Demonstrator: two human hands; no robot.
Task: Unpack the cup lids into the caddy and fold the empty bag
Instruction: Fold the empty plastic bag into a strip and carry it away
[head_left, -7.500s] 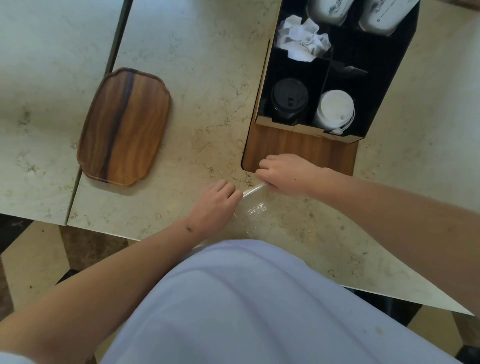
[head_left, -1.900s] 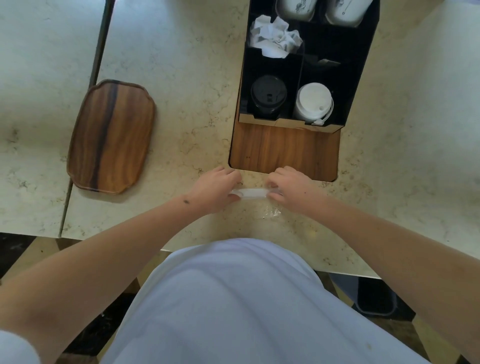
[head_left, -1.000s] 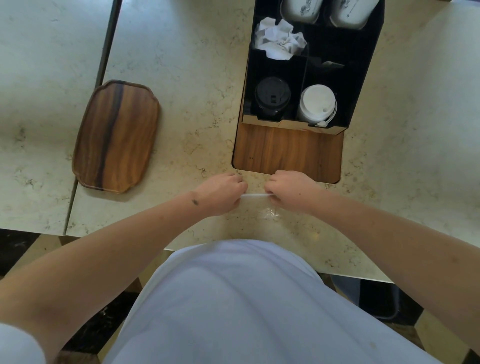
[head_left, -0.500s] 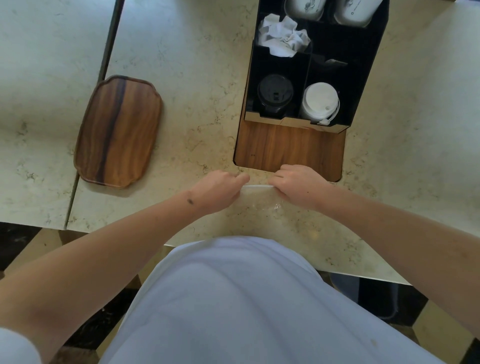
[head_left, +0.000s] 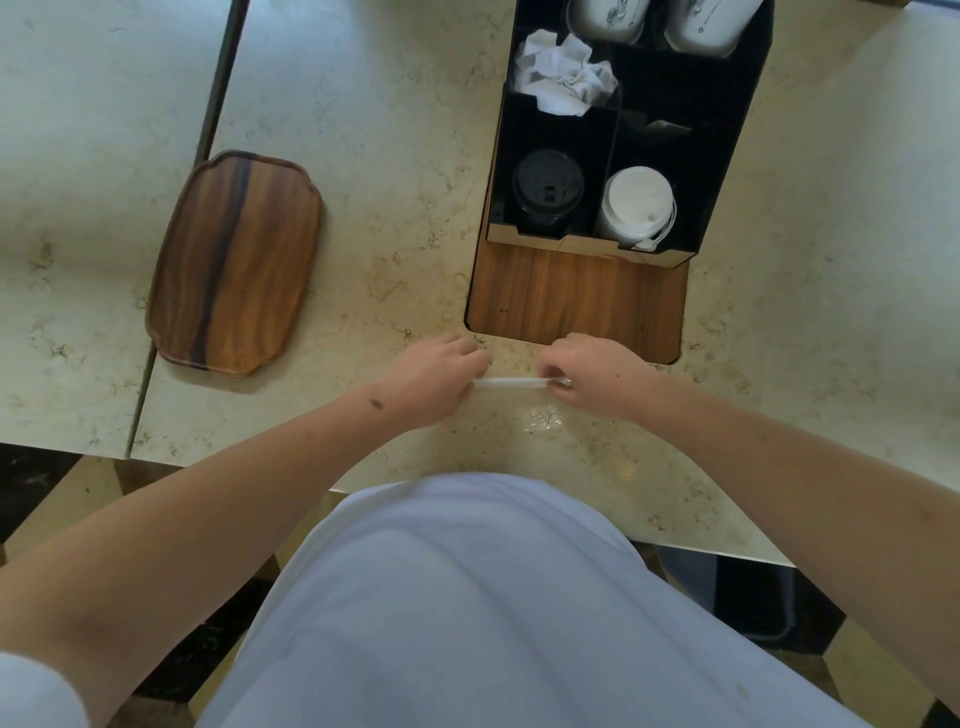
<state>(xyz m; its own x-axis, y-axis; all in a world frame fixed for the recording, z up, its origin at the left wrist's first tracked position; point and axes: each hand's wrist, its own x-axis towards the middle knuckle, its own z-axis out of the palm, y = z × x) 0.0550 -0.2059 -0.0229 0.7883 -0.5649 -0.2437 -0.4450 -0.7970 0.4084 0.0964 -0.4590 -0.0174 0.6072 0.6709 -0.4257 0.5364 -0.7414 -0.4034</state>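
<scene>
Two hands, left hand (head_left: 439, 376) and right hand (head_left: 592, 374), pinching bag (head_left: 511, 383), marble counter (head_left: 389, 156), checkered floor (head_left: 31, 483)

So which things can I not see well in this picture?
Head view only:
- Two cups at the caddy's far end: cut off by the top edge.
- Bag: clear film, only a thin strip shows between left hand and right hand; its ends are hidden by the fingers.
- Number of black lids and white lids: the stacks hide their own depth.
- Table's near edge: partly hidden by the shirt.
</scene>
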